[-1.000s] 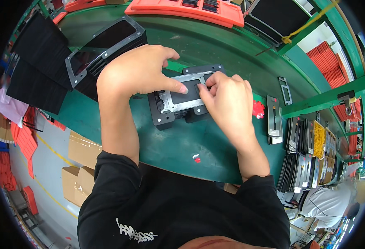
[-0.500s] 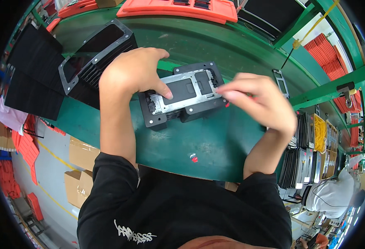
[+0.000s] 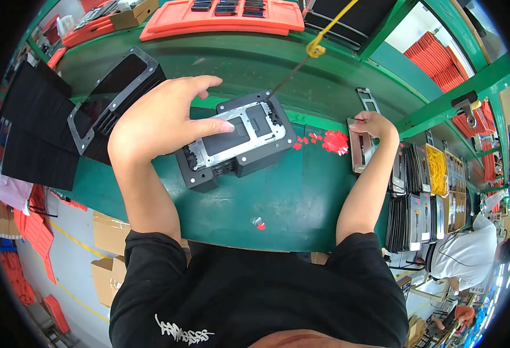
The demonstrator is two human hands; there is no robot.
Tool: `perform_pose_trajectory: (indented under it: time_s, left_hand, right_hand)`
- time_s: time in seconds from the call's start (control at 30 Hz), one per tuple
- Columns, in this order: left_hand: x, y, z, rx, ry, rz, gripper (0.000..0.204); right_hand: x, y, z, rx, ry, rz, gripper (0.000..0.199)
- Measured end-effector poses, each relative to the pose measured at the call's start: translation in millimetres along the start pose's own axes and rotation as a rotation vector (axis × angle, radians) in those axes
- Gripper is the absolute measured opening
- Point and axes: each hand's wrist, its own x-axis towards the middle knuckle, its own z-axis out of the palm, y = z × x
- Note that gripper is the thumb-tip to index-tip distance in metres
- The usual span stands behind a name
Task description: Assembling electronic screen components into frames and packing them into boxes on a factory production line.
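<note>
A silver metal phone-sized frame [image 3: 214, 146] lies in a black block fixture [image 3: 254, 162] with round pale studs at its corners. My left hand [image 3: 156, 119] reaches over its left side, thumb resting on the frame and fingers stretched out past the far edge. At the right, my right hand [image 3: 376, 125] is closed in a pinch over the far end of a narrow tray [image 3: 357, 152] with a brownish inside. A thin dark tip shows at its fingertips; I cannot make out what it belongs to.
Red pieces [image 3: 335, 142] lie heaped and scattered between fixture and tray. One red-and-clear scrap [image 3: 259, 224] is near the front edge. Black stacks [image 3: 37, 116] and a rack of black-framed panels [image 3: 116, 104] stand left. A yellow cord [image 3: 316, 49] hangs ahead. Orange trays [image 3: 223, 20] sit behind.
My right hand has moved right, from the frame's right end to the narrow tray, uncovering the red pieces. My left thumb stays on the frame. The whole view has shifted somewhat.
</note>
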Motion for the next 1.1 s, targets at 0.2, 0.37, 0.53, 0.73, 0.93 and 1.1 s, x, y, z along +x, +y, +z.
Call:
perform_pose_trajectory:
  time_s: [0.2, 0.37, 0.53, 0.73, 0.93, 1.1]
  left_hand:
    - [-9, 5, -7, 0.024, 0.050, -0.049, 0.075]
    - [-9, 7, -7, 0.021, 0.041, -0.037, 0.074]
    - [-7, 14, -10, -0.097, 0.020, 0.207, 0.077]
    - [1, 61, 18, -0.435, -0.049, 0.618, 0.074]
    - [6, 58, 3, -0.416, -0.259, 0.484, 0.052]
    - [-2, 53, 6, -0.701, -0.150, 0.461, 0.042]
  right_hand:
    - [-15, -21, -5, 0.032, 0.127, -0.036, 0.035]
    - [-26, -14, -8, 0.147, 0.217, -0.167, 0.024]
    - [-107, -61, -37, 0.185, 0.323, -0.466, 0.019]
    - [-194, -184, 14, 0.716, 0.095, -1.067, 0.018]
    - [-202, -209, 41, 0.668, 0.270, -1.384, 0.028]
    - [-207, -207, 42, 0.830, 0.157, -1.326, 0.038]
